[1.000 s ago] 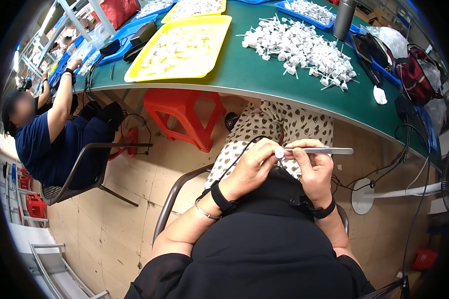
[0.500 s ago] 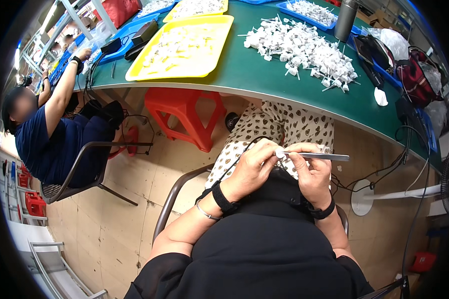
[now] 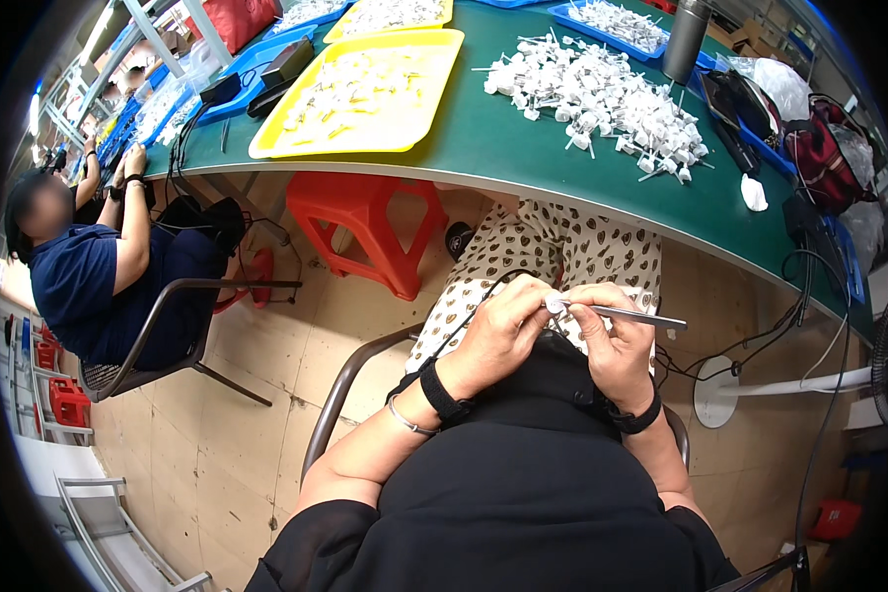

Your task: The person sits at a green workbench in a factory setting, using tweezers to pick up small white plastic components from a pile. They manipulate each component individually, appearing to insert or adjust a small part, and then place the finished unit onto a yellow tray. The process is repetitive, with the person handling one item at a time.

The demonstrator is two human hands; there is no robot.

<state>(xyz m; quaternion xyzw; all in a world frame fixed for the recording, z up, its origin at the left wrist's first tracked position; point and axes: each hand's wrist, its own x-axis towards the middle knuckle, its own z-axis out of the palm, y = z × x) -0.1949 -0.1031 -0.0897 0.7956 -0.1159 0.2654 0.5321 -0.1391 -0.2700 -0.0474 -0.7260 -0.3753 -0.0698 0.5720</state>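
Head view: the left hand point(image 3: 503, 331) pinches a small white part point(image 3: 555, 305) over the lap, below the green table point(image 3: 483, 148) edge; the right hand point(image 3: 617, 340) touches it and grips a thin metal tool point(image 3: 633, 316) pointing right; a heap of white parts point(image 3: 602, 94) lies on the table beside a yellow tray point(image 3: 271, 143); a co-worker point(image 3: 89, 276) sits at left.

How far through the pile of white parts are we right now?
Done, seemingly: pale pieces spread on the yellow tray. In hand: the left hand pinches one small white part over the lap, while the right hand holds a thin metal tool at it. Left: a large heap of white parts on the green table.
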